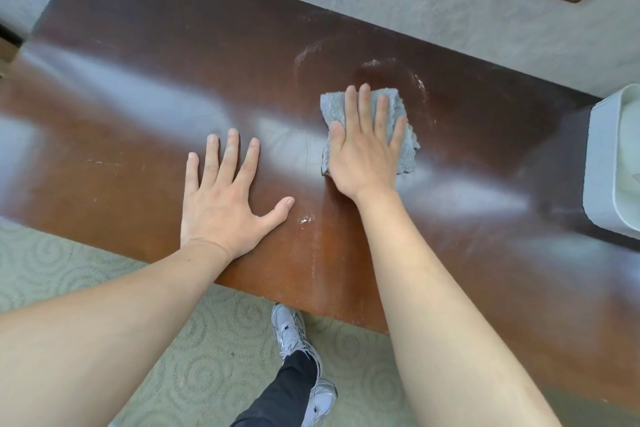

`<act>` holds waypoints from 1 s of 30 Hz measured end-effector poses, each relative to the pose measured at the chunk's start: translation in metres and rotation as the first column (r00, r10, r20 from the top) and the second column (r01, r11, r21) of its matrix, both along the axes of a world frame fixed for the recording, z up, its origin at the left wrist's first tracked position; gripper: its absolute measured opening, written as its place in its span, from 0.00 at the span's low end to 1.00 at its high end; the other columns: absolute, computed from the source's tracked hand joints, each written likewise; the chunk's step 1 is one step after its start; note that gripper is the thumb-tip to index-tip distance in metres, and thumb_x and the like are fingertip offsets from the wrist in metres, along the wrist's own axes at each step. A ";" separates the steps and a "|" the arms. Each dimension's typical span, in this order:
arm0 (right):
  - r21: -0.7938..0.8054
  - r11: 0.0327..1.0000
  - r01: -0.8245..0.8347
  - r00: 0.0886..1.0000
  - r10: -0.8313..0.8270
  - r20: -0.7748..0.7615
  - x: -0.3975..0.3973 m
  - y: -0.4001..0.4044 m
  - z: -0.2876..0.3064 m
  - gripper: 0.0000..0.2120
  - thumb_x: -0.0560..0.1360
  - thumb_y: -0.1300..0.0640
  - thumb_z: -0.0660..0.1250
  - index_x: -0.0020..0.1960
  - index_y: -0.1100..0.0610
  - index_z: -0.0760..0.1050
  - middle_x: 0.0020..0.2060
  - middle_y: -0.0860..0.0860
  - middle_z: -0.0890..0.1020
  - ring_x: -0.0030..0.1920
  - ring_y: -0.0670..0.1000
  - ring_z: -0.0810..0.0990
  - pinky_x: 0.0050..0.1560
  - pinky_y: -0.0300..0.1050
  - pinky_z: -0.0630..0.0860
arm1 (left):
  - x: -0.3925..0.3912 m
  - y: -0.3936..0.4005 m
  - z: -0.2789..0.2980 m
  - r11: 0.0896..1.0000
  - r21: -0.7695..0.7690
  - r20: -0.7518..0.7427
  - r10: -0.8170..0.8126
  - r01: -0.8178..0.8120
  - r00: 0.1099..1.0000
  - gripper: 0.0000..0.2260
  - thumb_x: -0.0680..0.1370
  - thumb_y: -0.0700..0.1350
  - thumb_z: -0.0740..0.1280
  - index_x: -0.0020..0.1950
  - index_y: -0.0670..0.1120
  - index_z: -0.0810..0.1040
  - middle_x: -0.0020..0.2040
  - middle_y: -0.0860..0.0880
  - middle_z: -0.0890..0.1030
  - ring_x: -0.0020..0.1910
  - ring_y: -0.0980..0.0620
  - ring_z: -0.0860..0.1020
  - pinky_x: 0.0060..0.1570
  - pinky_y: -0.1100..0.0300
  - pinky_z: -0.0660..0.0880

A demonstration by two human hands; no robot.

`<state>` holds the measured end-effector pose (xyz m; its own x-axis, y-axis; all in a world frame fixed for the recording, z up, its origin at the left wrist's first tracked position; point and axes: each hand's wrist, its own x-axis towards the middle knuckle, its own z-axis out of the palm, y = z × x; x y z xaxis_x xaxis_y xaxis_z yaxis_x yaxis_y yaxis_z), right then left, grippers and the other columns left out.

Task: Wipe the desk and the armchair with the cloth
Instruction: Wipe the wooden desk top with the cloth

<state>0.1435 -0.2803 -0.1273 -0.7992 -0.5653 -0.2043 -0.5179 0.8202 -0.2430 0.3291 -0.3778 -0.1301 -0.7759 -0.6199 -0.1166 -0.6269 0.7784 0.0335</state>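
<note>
Glossy brown desk (138,87); right hand (367,152) flat on fluffy grey cloth (398,107)

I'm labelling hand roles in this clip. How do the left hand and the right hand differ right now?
The left hand lies on bare desk wood; the right hand presses the grey cloth. The left hand's fingers are spread wide with the thumb out; the right hand's fingers lie closer together. The right hand reaches farther from the near edge than the left hand. Both are flat, palm down.
</note>
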 end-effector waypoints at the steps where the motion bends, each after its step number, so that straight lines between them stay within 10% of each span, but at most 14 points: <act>1: -0.032 0.999 0.008 1.000 -0.007 0.020 0.011 0.006 0.001 0.27 0.83 0.47 0.40 0.80 0.48 0.40 0.80 0.45 0.42 0.79 0.50 0.36 0.77 0.59 0.36 | 0.000 0.000 0.000 1.000 -0.001 -0.002 0.003 -0.003 1.000 0.44 0.73 0.77 0.44 0.82 0.51 0.52 0.83 0.46 0.51 0.81 0.43 0.46 0.77 0.41 0.47; 8: -0.275 0.945 0.177 0.956 -0.098 0.276 0.146 0.079 0.019 0.27 0.82 0.49 0.40 0.79 0.43 0.35 0.78 0.39 0.38 0.77 0.42 0.32 0.74 0.48 0.30 | 0.001 -0.001 -0.001 1.000 -0.001 -0.006 0.000 0.000 1.000 0.44 0.73 0.76 0.45 0.82 0.51 0.53 0.83 0.46 0.51 0.81 0.44 0.47 0.77 0.41 0.48; 11: -0.117 0.989 0.089 0.987 -0.071 0.145 0.178 0.094 0.013 0.29 0.83 0.47 0.44 0.79 0.48 0.35 0.79 0.44 0.37 0.78 0.49 0.34 0.74 0.58 0.35 | 0.001 0.000 0.000 1.000 0.003 -0.015 -0.001 0.001 1.000 0.44 0.73 0.77 0.44 0.82 0.51 0.53 0.82 0.46 0.52 0.81 0.43 0.47 0.77 0.41 0.48; 25: -0.012 1.000 0.021 1.000 -0.021 -0.024 -0.023 -0.003 0.001 0.27 0.84 0.45 0.42 0.80 0.50 0.42 0.80 0.48 0.44 0.79 0.52 0.40 0.78 0.58 0.39 | 0.001 -0.001 -0.002 1.000 0.013 -0.030 0.003 -0.002 1.000 0.44 0.73 0.77 0.44 0.82 0.52 0.53 0.83 0.47 0.52 0.81 0.44 0.47 0.78 0.41 0.48; 30: -0.062 0.992 0.105 0.990 -0.110 -0.082 0.028 0.030 -0.002 0.27 0.83 0.46 0.44 0.81 0.52 0.45 0.80 0.50 0.48 0.80 0.53 0.43 0.78 0.58 0.43 | 0.000 -0.002 -0.002 1.000 0.009 -0.020 0.000 0.000 1.000 0.44 0.73 0.77 0.44 0.82 0.52 0.53 0.83 0.47 0.51 0.81 0.44 0.46 0.78 0.41 0.48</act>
<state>0.1720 -0.2507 -0.1289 -0.8693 -0.4836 -0.1024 -0.4480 0.8583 -0.2503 0.3295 -0.3797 -0.1322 -0.7779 -0.6192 -0.1068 -0.6263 0.7778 0.0525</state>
